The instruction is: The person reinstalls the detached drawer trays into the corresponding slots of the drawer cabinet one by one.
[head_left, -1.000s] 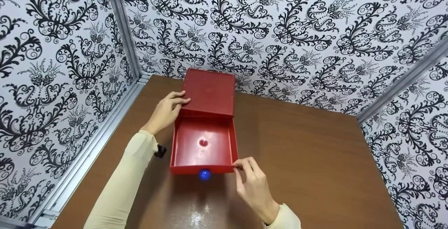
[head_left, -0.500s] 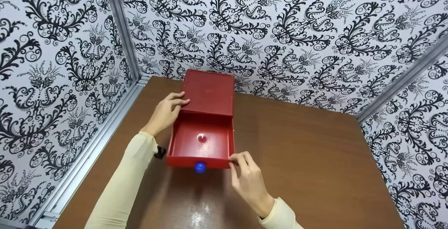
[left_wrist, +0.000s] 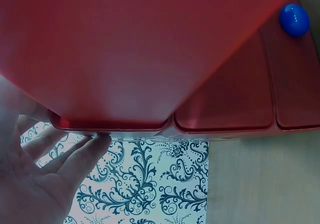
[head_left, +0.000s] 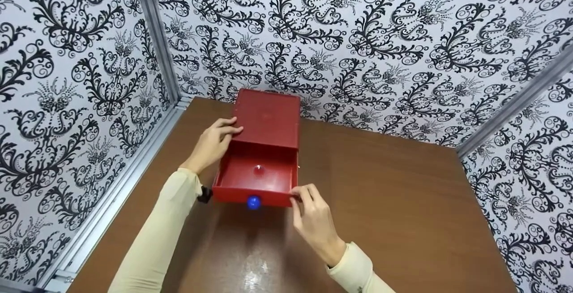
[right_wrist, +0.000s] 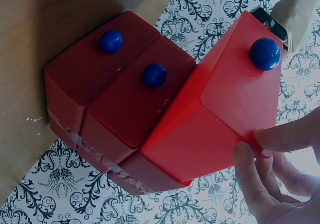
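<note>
A red plastic drawer unit [head_left: 266, 118] stands near the back wall. Its top drawer [head_left: 233, 194] is partly pulled out, with a blue round knob [head_left: 254, 202] on the front. A small round mark shows on the drawer's bare floor. My right hand [head_left: 315, 217] pinches the drawer's right front corner between thumb and fingers. My left hand [head_left: 212, 145] rests against the unit's left side, fingertips over the top edge; in the left wrist view its fingers [left_wrist: 82, 156] lie fairly straight along the side. Below, two closed drawers [right_wrist: 142, 99] with blue knobs show in the right wrist view.
Everything stands on a brown wooden table [head_left: 394, 203]. Patterned black-and-white walls [head_left: 358, 51] rise behind and at both sides, with metal frame bars [head_left: 154, 33] at the corners. A dark wrist camera [head_left: 205, 194] sits below the left wrist, beside the drawer.
My right hand has pushed the top drawer back toward the unit, so less of it sticks out. The left hand and the unit have stayed in place.
</note>
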`<action>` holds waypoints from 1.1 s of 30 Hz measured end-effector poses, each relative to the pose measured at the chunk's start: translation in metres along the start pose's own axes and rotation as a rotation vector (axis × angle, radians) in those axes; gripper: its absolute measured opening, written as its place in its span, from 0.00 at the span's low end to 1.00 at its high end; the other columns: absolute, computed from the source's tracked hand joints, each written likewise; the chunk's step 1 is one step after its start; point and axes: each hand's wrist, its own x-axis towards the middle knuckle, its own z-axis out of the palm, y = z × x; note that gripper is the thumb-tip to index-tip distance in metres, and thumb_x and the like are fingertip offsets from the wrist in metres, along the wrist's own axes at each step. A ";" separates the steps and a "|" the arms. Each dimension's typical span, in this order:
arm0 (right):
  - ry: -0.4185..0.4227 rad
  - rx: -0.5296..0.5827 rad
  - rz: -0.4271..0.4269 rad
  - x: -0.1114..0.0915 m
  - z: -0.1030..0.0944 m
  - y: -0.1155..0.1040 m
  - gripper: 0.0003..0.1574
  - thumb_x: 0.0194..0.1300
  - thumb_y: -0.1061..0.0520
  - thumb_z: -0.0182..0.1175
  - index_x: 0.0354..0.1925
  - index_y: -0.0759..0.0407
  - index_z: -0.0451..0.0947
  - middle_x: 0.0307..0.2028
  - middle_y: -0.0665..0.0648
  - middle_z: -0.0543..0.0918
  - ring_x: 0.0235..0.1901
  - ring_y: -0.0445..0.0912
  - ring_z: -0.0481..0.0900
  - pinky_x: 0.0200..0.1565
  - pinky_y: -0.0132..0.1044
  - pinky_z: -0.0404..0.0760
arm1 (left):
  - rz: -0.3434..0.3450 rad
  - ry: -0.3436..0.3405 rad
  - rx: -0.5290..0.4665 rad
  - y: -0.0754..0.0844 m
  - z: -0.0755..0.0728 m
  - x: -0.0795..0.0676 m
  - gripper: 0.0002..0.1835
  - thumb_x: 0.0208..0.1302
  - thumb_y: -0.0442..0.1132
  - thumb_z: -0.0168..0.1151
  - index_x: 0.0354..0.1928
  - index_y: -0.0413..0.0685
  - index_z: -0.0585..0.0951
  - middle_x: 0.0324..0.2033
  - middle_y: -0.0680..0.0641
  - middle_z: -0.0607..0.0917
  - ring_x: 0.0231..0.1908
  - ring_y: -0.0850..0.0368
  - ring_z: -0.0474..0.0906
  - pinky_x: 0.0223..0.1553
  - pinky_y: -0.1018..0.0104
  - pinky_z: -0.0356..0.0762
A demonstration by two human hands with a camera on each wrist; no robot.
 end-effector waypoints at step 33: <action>-0.019 -0.025 0.067 0.049 0.028 0.036 0.08 0.60 0.67 0.66 0.39 0.62 0.79 0.36 0.57 0.78 0.35 0.45 0.83 0.38 0.33 0.86 | -0.010 0.010 0.004 -0.002 -0.001 0.000 0.17 0.70 0.32 0.53 0.54 0.46 0.85 0.65 0.44 0.79 0.69 0.45 0.71 0.74 0.49 0.65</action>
